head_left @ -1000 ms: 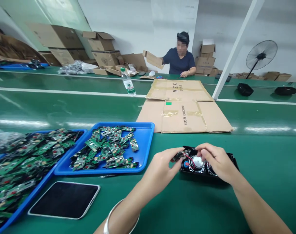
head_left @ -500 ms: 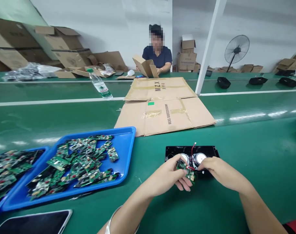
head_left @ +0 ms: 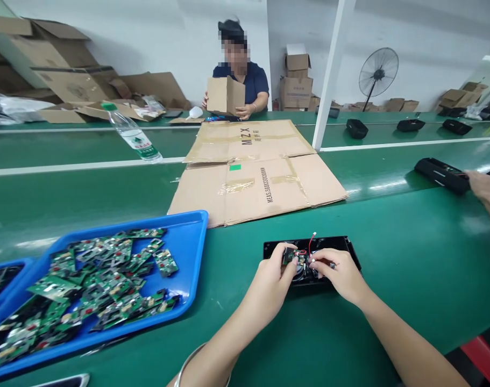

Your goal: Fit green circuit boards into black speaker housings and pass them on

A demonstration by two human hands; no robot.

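My left hand [head_left: 275, 269] is closed on a small green circuit board [head_left: 290, 256], pinched between thumb and fingers. Beside it, the fingertips of my right hand [head_left: 343, 273] are pressed together on a thin wire with a small white plug [head_left: 313, 261], close to the board's edge. Both hands are over a black speaker housing [head_left: 341, 243] lying on the green table. Round speakers inside it are mostly covered by my hands. A red wire [head_left: 310, 243] with a white end sticks up behind the fingers.
A blue tray [head_left: 200, 252] heaped with circuit boards stands at left, another beside it. Flattened cardboard [head_left: 253, 185] lies ahead, with a water bottle [head_left: 134, 137] left of it. Across the table a person handles a box [head_left: 222, 95]. At right another person's hand [head_left: 484, 188] touches a black housing [head_left: 442, 174].
My right hand has moved from the speaker to the board, and the board has tilted up in my left hand. The view has swung right. Another person's hand and a black housing have appeared at right.
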